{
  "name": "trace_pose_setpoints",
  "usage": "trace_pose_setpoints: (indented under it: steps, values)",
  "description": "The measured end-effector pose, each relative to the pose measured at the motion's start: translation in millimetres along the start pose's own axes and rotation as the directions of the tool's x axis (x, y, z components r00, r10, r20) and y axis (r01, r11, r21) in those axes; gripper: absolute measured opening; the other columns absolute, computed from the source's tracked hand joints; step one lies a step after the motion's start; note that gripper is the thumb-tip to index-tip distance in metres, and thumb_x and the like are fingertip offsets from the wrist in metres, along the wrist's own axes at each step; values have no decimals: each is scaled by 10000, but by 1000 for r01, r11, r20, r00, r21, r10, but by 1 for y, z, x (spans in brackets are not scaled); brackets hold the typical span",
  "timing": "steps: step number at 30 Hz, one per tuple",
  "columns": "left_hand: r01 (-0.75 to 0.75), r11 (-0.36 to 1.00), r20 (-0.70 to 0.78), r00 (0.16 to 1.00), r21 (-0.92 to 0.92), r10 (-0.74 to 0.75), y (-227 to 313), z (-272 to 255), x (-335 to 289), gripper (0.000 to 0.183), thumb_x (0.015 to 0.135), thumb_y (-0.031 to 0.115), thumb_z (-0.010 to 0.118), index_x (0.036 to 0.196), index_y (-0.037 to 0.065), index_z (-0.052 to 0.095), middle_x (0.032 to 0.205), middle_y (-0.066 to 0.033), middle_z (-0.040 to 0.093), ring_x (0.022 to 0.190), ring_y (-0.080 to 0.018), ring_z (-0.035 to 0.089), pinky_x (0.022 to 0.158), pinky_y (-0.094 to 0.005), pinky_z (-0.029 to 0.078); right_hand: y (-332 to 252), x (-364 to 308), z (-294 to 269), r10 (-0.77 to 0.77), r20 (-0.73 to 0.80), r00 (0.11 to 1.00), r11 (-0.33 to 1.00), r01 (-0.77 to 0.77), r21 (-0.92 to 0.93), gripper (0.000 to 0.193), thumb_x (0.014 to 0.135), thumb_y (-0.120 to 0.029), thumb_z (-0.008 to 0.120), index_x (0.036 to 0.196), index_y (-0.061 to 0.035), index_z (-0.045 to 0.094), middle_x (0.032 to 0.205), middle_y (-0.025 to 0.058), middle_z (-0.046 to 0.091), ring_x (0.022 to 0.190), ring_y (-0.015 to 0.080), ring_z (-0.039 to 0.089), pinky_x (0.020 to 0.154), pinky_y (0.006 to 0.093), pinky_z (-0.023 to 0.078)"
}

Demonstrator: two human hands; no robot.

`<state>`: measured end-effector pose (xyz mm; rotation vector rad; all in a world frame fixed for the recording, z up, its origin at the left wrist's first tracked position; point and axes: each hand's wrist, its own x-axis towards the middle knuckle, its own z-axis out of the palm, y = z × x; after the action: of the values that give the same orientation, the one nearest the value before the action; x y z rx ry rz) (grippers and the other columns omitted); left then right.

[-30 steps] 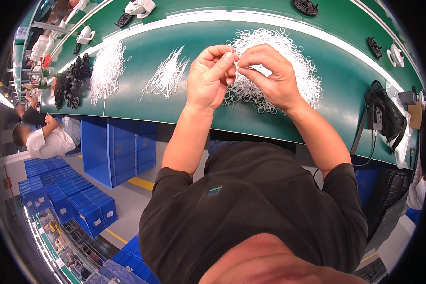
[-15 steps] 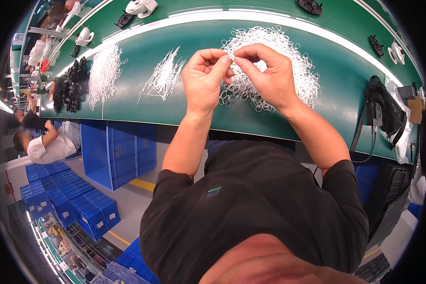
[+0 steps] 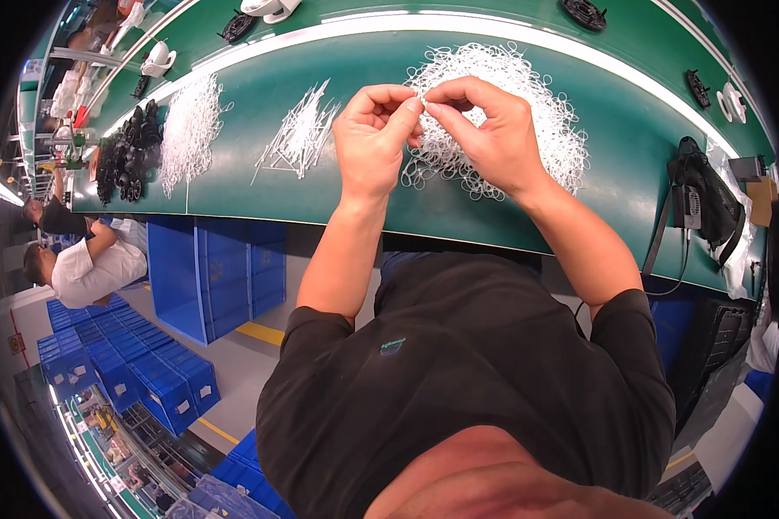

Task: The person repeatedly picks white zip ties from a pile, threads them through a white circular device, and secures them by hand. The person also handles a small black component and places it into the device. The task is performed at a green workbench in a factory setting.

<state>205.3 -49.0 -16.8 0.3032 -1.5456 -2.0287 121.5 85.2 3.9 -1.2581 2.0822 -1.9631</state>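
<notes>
My left hand and my right hand meet fingertip to fingertip above the green table, both closed in a pinch. Whatever lies between the fingertips is too small to make out against the white behind it. Just beyond and under my right hand spreads a big heap of thin white loops, partly covered by that hand. Left of my left hand lies a loose bundle of straight thin white strips.
Farther left are another pile of white loops and a row of black parts. A black mesh bag lies at the right end. Blue crates stand below the table's left side; a co-worker in a white top is beyond them.
My hands stay pinched together in nearly the same place. Black and white parts along the far side have shifted slightly to the right. The co-worker at left has changed arm posture.
</notes>
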Motion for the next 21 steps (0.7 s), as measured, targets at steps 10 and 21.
trace_pose_setpoints:
  steps: [10,21]
  values:
    - [-74,964,112,993,255,46,-7,-2,-3,102,886,20,705,976,-22,681,818,-25,672,645,-43,575,543,-186,463,4,-1,-3,79,17,997,995,-78,-61,122,871,-57,699,970,7,669,854,97,730,802,176,714,755,294,564]
    - [-31,189,12,995,981,99,3,-118,83,144,839,156,732,922,38,719,815,-104,717,757,-224,684,730,-348,533,26,2,-43,139,105,985,936,-97,-337,151,879,-129,687,983,-19,697,894,109,720,811,224,687,750,334,533]
